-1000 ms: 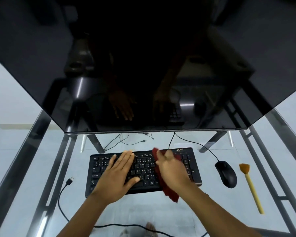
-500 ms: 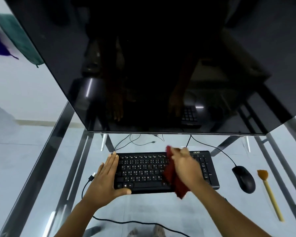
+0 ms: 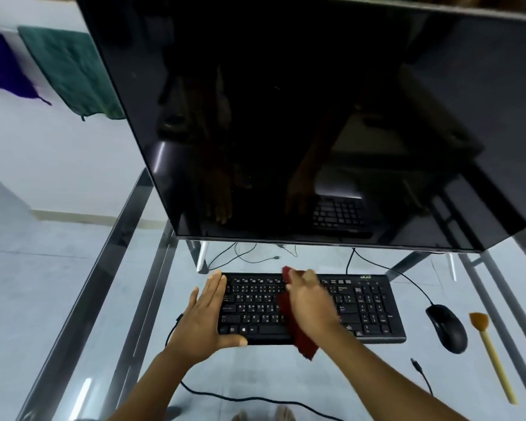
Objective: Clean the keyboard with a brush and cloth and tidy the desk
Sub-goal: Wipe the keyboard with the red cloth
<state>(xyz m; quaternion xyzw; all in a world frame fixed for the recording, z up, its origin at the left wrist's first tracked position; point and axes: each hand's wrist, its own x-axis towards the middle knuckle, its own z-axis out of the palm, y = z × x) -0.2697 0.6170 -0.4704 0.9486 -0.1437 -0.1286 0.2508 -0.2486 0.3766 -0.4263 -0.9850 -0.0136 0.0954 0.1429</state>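
A black keyboard (image 3: 365, 308) lies on the glass desk (image 3: 286, 378) under the monitor. My right hand (image 3: 312, 302) presses a dark red cloth (image 3: 301, 335) onto the keyboard's middle keys; the cloth hangs over the front edge. My left hand (image 3: 207, 317) lies flat against the keyboard's left end, fingers straight, thumb along the front edge. A brush (image 3: 489, 354) with a yellow handle and orange bristles lies on the desk at the far right, away from both hands.
A large dark monitor (image 3: 301, 117) overhangs the keyboard. A black mouse (image 3: 447, 328) sits right of the keyboard, its cable running behind. Loose black cables (image 3: 255, 398) cross the desk near me. Green and purple cloths (image 3: 70, 71) hang at the upper left.
My right hand with the red cloth has slid left across the keys. My left hand came off the keys and now braces the keyboard's left end. The view tilted up.
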